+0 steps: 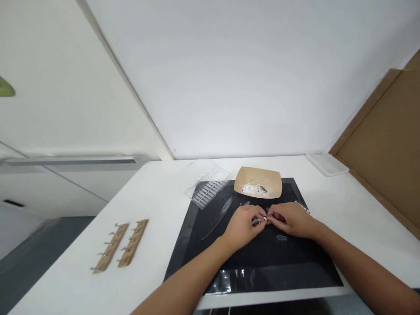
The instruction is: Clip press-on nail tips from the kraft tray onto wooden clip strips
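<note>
My left hand (243, 225) and my right hand (290, 218) meet over the black mat (197, 236), fingertips pinched together on a small shiny piece (261, 220) held between them. Both hands are closed in a pinch. What the tiny piece is I cannot make out. A small clear nail tip (281, 237) lies on the mat just below my right hand. A long clear strip (220, 214) lies on the mat left of my left hand.
A brown paper tray (259, 176) with small white bits stands behind the hands. A clear plastic case with rows of nail tips (207, 190) sits at the mat's back left. Two wooden hook racks (120, 245) lie on the white table at left. A white tray (326, 164) is at back right.
</note>
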Tool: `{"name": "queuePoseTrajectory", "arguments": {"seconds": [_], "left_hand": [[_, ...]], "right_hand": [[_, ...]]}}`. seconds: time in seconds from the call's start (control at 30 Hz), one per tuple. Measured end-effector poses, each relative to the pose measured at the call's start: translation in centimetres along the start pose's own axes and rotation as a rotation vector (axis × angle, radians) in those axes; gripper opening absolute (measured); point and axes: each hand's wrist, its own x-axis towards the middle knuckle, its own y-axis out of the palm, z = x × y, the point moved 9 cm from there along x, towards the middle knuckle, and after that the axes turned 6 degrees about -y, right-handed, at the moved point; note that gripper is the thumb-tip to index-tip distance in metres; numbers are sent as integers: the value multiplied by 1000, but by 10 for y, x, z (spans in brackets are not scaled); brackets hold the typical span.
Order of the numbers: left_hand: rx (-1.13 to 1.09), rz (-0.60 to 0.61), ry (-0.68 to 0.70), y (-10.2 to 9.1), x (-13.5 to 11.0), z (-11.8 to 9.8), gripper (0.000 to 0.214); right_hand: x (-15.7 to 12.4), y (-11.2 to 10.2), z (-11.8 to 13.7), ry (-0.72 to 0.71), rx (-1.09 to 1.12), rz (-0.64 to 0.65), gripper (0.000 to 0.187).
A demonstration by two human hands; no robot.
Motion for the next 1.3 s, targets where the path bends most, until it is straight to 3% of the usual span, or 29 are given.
{"name": "queuePoseTrajectory", "arguments": {"seconds": [0.5, 0.73, 1.03, 1.3], "left_hand": [[91, 25, 79, -1, -3, -2, 6], [191, 15, 146, -9, -4, -11, 18], [191, -209, 131, -44, -1, -13, 22], [216, -263, 66, -44, 0, 5, 24]], "right_hand": [[0, 3, -6, 17, 88, 6, 15], [0, 1, -5, 35, 91, 19, 14], [-2, 1, -2, 9, 100, 20, 11], [-2, 2, -4, 4, 124, 12, 13]]}}
